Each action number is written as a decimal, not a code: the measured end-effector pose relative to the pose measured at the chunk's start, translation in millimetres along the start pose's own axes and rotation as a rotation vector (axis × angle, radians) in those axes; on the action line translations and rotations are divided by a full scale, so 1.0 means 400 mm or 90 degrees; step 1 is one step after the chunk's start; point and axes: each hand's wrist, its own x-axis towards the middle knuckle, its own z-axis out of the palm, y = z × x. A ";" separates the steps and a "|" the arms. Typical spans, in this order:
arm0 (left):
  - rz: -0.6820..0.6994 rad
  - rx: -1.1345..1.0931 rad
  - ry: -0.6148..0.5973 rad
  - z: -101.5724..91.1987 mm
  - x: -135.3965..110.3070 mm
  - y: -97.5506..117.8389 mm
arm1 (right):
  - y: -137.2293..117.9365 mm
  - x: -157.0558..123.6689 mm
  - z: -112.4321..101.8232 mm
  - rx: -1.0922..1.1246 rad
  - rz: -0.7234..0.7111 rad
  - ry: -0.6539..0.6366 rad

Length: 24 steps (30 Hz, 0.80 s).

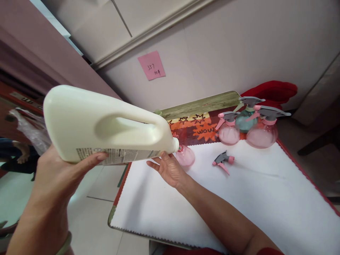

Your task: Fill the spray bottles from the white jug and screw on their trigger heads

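Observation:
My left hand (55, 166) grips a large cream jug (106, 124) from below, tilted so its open spout points down to the right. The spout sits over the mouth of a small pink bottle (186, 156) standing on the white cloth. My right hand (170, 168) is beside that bottle on its left, fingers curled toward it and touching the jug's neck from below; whether it grips the bottle is hidden. A loose grey and pink spray head (223, 160) lies on the cloth to the right of the bottle.
A table with a white cloth (239, 198) over a patterned cover. At its back stand three spray bottles: pink (228, 131), teal (245, 118) and a larger pink one (262, 132). A red cloth (271, 90) lies behind. A pink note (152, 65) is on the wall.

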 end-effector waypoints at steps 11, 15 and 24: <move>0.052 -0.017 -0.025 0.003 0.010 0.018 | 0.004 0.002 -0.006 0.010 -0.002 -0.014; 0.067 -0.024 -0.032 0.003 0.007 0.027 | 0.007 0.004 -0.010 0.007 -0.004 -0.012; 0.109 -0.023 -0.028 -0.002 0.010 0.031 | 0.010 0.006 -0.012 0.009 -0.008 -0.018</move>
